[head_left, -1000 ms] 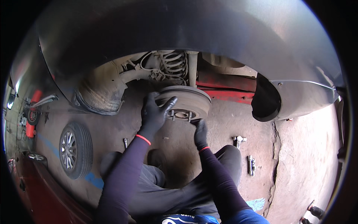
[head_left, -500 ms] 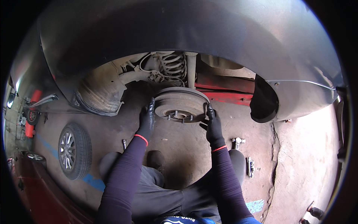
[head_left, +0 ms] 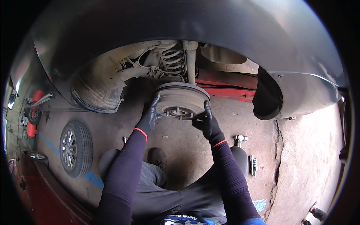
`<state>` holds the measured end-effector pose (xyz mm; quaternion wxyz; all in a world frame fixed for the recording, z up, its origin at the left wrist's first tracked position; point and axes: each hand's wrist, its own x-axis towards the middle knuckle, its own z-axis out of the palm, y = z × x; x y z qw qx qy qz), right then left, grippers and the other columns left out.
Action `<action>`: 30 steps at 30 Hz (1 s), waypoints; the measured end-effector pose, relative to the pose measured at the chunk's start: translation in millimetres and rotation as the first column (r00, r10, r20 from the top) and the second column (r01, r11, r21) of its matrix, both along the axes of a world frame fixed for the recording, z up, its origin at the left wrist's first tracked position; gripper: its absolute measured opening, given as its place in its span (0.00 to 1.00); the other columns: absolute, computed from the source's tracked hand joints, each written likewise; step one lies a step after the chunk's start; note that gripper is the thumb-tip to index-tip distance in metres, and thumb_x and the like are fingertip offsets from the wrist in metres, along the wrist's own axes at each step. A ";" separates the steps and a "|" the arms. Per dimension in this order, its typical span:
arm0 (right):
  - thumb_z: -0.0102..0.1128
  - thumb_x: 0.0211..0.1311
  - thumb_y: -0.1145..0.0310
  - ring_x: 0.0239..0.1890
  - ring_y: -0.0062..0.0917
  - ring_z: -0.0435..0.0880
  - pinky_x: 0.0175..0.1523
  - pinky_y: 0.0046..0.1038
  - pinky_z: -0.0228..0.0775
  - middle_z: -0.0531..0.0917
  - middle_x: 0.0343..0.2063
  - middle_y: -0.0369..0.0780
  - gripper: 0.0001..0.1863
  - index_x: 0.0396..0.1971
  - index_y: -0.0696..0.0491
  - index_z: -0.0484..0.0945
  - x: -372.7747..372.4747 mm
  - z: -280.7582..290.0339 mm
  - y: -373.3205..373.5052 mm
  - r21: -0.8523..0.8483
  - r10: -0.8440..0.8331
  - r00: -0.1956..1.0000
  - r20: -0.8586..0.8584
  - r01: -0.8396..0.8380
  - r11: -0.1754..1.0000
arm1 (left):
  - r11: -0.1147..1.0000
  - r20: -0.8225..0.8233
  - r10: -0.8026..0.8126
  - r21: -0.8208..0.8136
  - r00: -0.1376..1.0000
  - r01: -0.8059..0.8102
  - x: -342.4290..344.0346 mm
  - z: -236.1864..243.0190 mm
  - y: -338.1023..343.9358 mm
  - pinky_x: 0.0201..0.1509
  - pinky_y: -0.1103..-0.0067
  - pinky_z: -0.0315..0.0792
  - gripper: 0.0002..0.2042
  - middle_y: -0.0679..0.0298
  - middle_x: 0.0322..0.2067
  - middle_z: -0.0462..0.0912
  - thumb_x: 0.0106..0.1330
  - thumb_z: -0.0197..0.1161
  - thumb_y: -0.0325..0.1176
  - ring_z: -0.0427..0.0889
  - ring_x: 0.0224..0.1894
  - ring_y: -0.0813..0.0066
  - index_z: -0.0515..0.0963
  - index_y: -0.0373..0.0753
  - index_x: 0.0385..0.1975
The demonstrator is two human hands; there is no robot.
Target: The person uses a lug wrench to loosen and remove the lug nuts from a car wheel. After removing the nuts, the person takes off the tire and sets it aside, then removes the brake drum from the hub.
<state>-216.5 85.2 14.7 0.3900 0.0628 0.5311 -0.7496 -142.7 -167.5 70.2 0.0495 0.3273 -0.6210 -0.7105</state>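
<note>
In the wheel arch of a dark car, a round rusty-brown brake drum faces me, several studs sticking out around its centre hole. My left hand, in a black glove, presses along the drum's left side with fingers pointing up and the thumb at its lower edge. At the lower right side, my right hand, gloved too, has its fingers up against the rim and its thumb bent in beneath. Behind the drum are a coil spring and an upright shock absorber.
The dark fender arches overhead. A red metal beam lies behind the drum. On the floor, a wheel with tyre stands at left; by my right knee are a metal tool and another one. A red car body fills the lower left.
The view has shifted slightly, so the drum and car parts sit higher. My right hand has moved in, its thumb now under the drum's lower edge; the left hand wraps closer round the side.
</note>
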 end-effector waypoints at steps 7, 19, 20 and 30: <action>0.41 0.60 0.21 0.61 0.45 0.74 0.63 0.51 0.71 0.67 0.67 0.48 0.52 0.73 0.46 0.56 51.9 -44.7 -18.4 -0.671 0.039 0.967 0.252 0.146 0.727 | 0.576 0.245 0.005 -0.793 0.970 0.197 18.6 90.0 62.8 0.55 0.62 0.76 0.45 0.36 0.50 0.76 0.56 0.68 0.66 0.81 0.52 0.44 0.66 0.23 0.52; 0.46 0.59 0.24 0.67 0.48 0.67 0.69 0.57 0.60 0.65 0.68 0.49 0.51 0.72 0.47 0.58 64.4 -87.1 43.5 -0.604 -0.022 0.913 0.408 0.288 0.743 | 0.630 0.154 -0.091 -0.756 0.984 0.177 71.8 40.2 124.0 0.52 0.60 0.74 0.40 0.37 0.49 0.72 0.60 0.69 0.60 0.78 0.48 0.43 0.64 0.26 0.52; 0.47 0.60 0.25 0.68 0.47 0.66 0.70 0.58 0.59 0.65 0.68 0.48 0.50 0.72 0.47 0.59 63.6 -90.4 46.0 -0.639 -0.016 0.932 0.362 0.261 0.724 | 0.646 0.104 -0.080 -0.752 0.991 0.131 72.7 30.0 124.0 0.52 0.60 0.74 0.40 0.38 0.49 0.72 0.59 0.70 0.60 0.78 0.48 0.43 0.64 0.26 0.51; 0.63 0.62 0.41 0.69 0.43 0.65 0.75 0.50 0.55 0.68 0.67 0.45 0.41 0.68 0.49 0.65 69.9 -108.3 53.7 -0.620 -0.026 0.898 0.440 0.325 0.715 | 0.920 -0.093 0.218 -0.312 0.971 -0.237 102.0 -60.9 101.8 0.54 0.70 0.70 0.29 0.56 0.42 0.77 0.69 0.62 0.56 0.76 0.46 0.65 0.67 0.33 0.51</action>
